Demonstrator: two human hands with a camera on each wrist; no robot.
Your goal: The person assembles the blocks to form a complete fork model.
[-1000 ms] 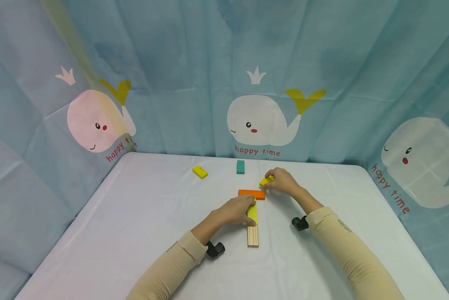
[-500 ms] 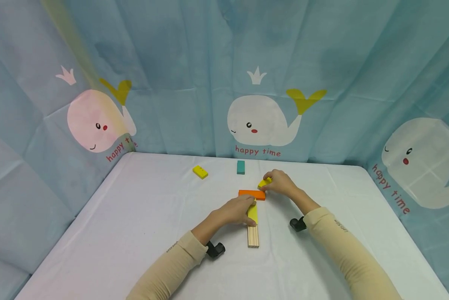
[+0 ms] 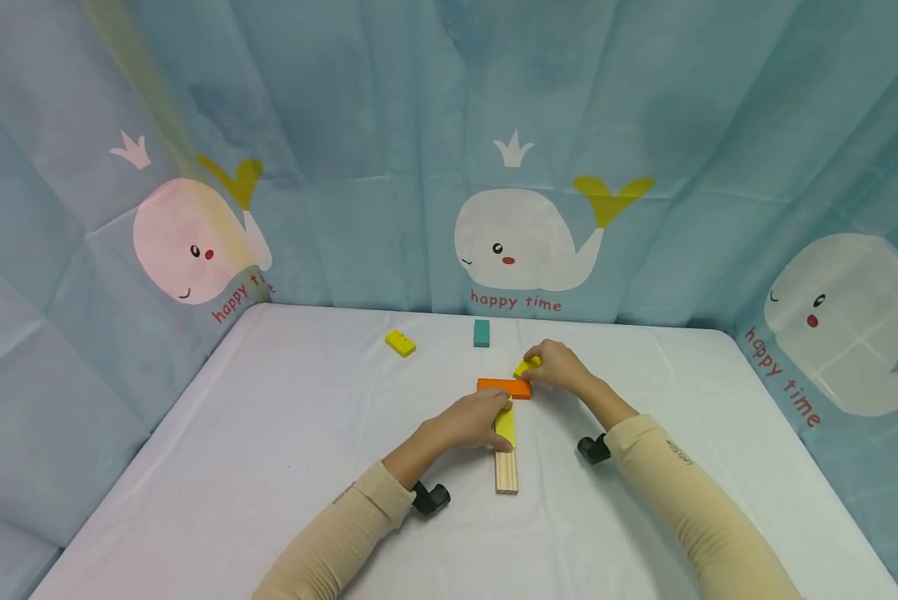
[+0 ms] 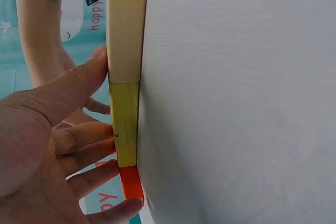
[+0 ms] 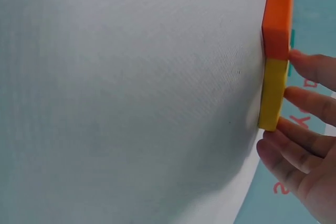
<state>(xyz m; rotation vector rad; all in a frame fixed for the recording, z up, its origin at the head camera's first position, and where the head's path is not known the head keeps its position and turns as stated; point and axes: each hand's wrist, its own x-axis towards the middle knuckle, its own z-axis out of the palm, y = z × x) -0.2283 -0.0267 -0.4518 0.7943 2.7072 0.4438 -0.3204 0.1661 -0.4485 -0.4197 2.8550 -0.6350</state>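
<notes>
In the head view a natural wooden block, a yellow block and a crosswise orange block lie in a row on the white table. My left hand rests over the yellow block; in the left wrist view its thumb touches the wooden block and its fairly straight fingers reach along the yellow and orange ones. My right hand pinches a second yellow block behind the orange block's right end. The right wrist view shows this yellow block appearing end to end with the orange block.
At the back of the table lie a teal block and, further left, another yellow block with small dark marks. A blue curtain with printed whales hangs behind the far edge.
My right hand has slid slightly left and nearer with its yellow block, bringing it closer to the orange block. My left hand stays in place.
</notes>
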